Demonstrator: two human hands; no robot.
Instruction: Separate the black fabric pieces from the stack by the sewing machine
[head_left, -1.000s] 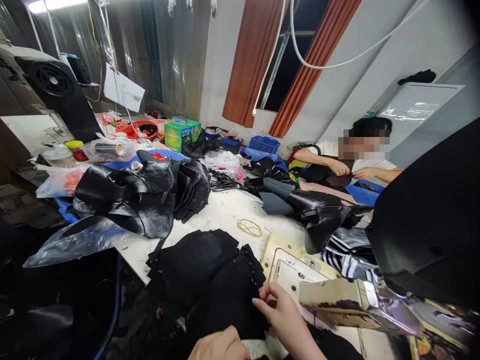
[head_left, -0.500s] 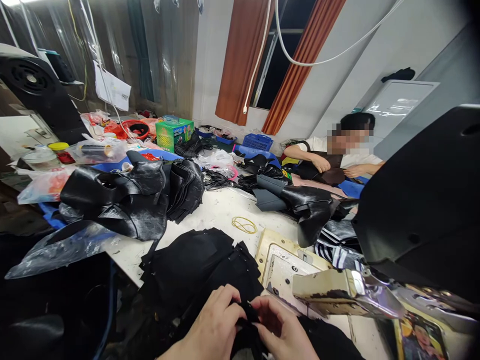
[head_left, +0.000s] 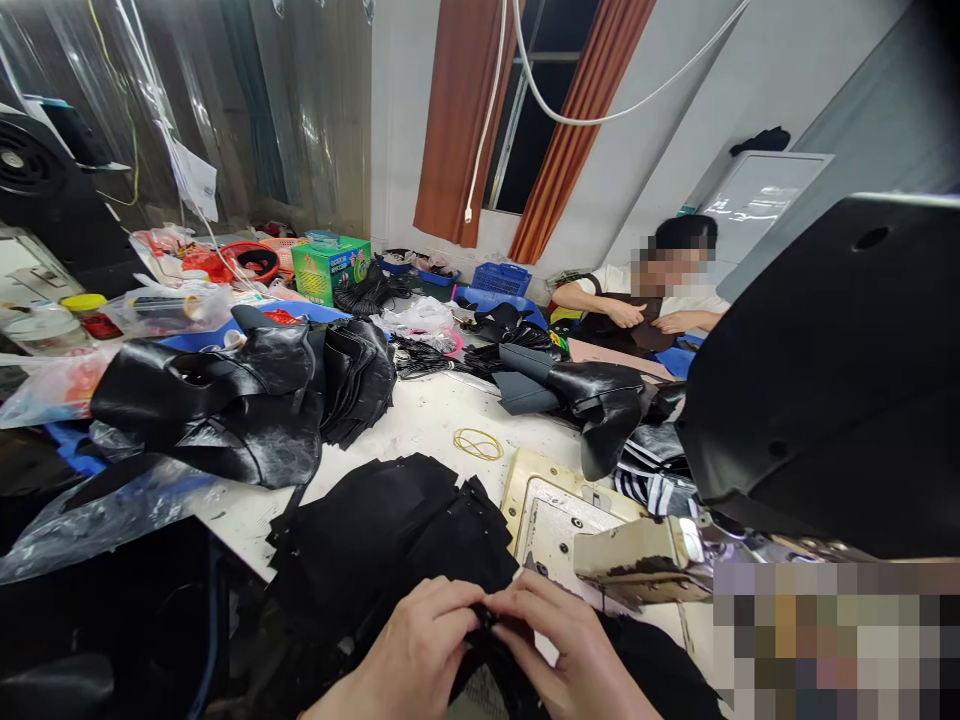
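Note:
At the bottom centre, my left hand (head_left: 412, 650) and my right hand (head_left: 574, 655) meet fingertip to fingertip and pinch a small black fabric piece (head_left: 487, 645) between them. Just beyond my hands lies a stack of black fabric pieces (head_left: 382, 530) at the edge of the white table (head_left: 427, 420). To the right stands a sewing machine with a cream bed plate (head_left: 544, 510) and a black head (head_left: 832, 370).
A heap of black leather parts (head_left: 240, 400) fills the left of the table. A yellow rubber band (head_left: 477, 443) lies mid-table, and a black boot (head_left: 600, 400) beyond it. A person (head_left: 652, 300) sits at the far right end. A green box (head_left: 328, 268) and bags stand at the back left.
My left hand has come up from the bottom edge to meet my right hand, and both now pinch the black piece. The view has shifted to the right.

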